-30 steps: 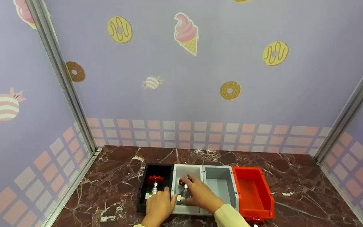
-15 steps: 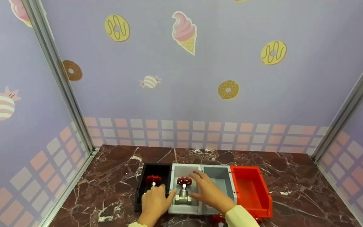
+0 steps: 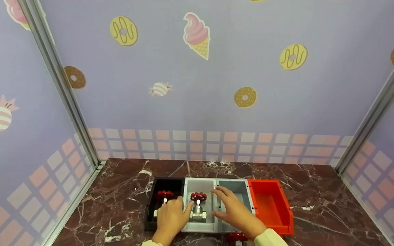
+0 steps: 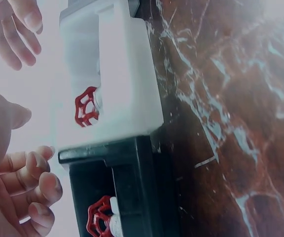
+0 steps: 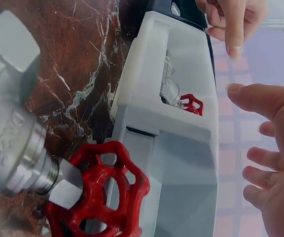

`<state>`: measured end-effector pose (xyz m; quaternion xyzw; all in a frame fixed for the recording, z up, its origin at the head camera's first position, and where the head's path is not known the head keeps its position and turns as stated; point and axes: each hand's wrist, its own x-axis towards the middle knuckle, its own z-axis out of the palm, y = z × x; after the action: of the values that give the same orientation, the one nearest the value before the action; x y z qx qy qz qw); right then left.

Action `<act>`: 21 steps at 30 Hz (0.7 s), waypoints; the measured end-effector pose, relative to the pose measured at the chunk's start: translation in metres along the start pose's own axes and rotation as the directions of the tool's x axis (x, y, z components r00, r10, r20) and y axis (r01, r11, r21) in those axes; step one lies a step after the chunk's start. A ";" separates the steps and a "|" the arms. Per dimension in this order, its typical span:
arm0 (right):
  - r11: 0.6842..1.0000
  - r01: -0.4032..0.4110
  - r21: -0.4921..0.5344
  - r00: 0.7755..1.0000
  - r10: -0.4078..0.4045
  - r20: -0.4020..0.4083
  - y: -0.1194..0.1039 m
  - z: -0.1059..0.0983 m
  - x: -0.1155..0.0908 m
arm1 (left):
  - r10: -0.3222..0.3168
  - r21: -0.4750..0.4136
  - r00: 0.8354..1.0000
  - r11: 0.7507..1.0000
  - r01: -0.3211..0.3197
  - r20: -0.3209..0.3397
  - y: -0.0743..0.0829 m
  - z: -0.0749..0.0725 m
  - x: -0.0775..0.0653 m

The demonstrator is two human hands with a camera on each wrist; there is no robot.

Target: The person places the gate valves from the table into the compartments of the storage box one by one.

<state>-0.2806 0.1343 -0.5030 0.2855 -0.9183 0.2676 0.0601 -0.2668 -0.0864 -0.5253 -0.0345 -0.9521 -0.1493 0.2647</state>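
Note:
A metal valve with a red handwheel (image 3: 198, 197) stands in the white bin (image 3: 200, 184). Another valve (image 3: 165, 194) is in the black bin (image 3: 169, 181), partly hidden behind my left hand (image 3: 171, 217). That hand hovers over the front of the black bin, fingers loosely bent around nothing, thumb close to the white bin's valve. Over the grey bin (image 3: 233, 182) is my right hand (image 3: 233, 208), spread, with air between it and the valve in the white bin. A third valve (image 3: 237, 236) lies in front of the bins, large in the right wrist view (image 5: 107, 192).
The red bin (image 3: 270, 205) closes the row on the right; the four-coloured row stands joined side by side. Dark red marbled tabletop (image 3: 125, 205) surrounds it. Patterned walls (image 3: 197, 102) with metal corner posts (image 3: 63, 82) enclose the back and sides.
My right hand has let go of the valve in the white bin and drawn away to the right. My left hand stays near the black bin, its thumb now away from the valve's end.

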 end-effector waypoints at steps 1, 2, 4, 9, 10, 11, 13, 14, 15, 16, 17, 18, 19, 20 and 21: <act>1.000 0.004 -0.002 1.000 -0.004 -0.003 0.000 -0.001 -0.001 | 0.008 -0.004 1.000 1.000 -0.008 -0.002 0.001 0.001 0.000; 1.000 0.008 -0.005 1.000 -0.008 -0.008 0.000 -0.001 -0.003 | 0.015 -0.005 1.000 1.000 -0.015 -0.002 0.003 0.001 0.000; 1.000 0.013 -0.020 1.000 -0.013 -0.016 0.001 -0.003 -0.005 | 0.028 -0.008 1.000 1.000 -0.028 -0.002 0.006 0.002 0.000; 0.999 -0.003 -0.053 1.000 0.002 -0.016 0.002 -0.005 -0.011 | 0.049 0.001 0.999 0.999 -0.049 -0.007 0.012 0.004 0.000; 0.999 -0.009 -0.053 1.000 0.008 -0.011 0.002 -0.005 -0.012 | 0.052 0.000 0.999 0.999 -0.052 -0.011 0.014 0.004 0.000; 0.999 -0.013 -0.053 1.000 0.012 -0.009 0.003 -0.006 -0.013 | 0.057 -0.001 0.998 0.998 -0.057 -0.015 0.015 0.005 0.000; 0.999 -0.014 -0.046 1.000 0.014 -0.007 0.005 -0.006 -0.016 | 0.064 -0.001 0.998 0.998 -0.064 -0.016 0.018 0.006 0.000; 0.999 -0.012 -0.040 1.000 0.012 -0.007 0.007 -0.006 -0.017 | 0.065 -0.002 0.998 0.998 -0.065 -0.014 0.019 0.007 0.000; 0.999 -0.012 -0.034 1.000 0.012 -0.006 0.008 -0.007 -0.019 | 0.064 -0.005 0.998 0.998 -0.064 -0.011 0.020 0.007 0.000; 0.999 -0.015 -0.029 1.000 0.015 -0.005 0.009 -0.007 -0.020 | 0.062 -0.006 0.998 0.998 -0.062 -0.004 0.021 0.008 0.000; 1.000 -0.011 -0.026 1.000 0.011 -0.009 0.011 -0.007 -0.022 | 0.060 -0.008 0.998 0.998 -0.060 0.002 0.022 0.008 0.000; 1.000 -0.007 -0.023 1.000 0.007 -0.012 0.012 -0.007 -0.023 | 0.059 -0.008 0.998 0.998 -0.059 0.004 0.023 0.009 0.000; 1.000 -0.003 -0.021 1.000 0.003 -0.017 0.013 -0.008 -0.025 | 0.057 -0.007 0.998 0.998 -0.057 0.006 0.024 0.009 -0.001; 1.000 -0.001 -0.022 1.000 0.001 -0.018 0.014 -0.008 -0.026 | 0.058 -0.008 0.998 0.998 -0.058 0.007 0.025 0.009 -0.001; 1.000 0.001 -0.023 1.000 -0.001 -0.020 0.015 -0.008 -0.027 | 0.059 -0.009 0.998 0.998 -0.059 0.007 0.026 0.010 -0.001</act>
<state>-0.2667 0.1626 -0.5098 0.2826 -0.9205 0.2598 0.0729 -0.2667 -0.0586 -0.5271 -0.0641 -0.9509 -0.1456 0.2653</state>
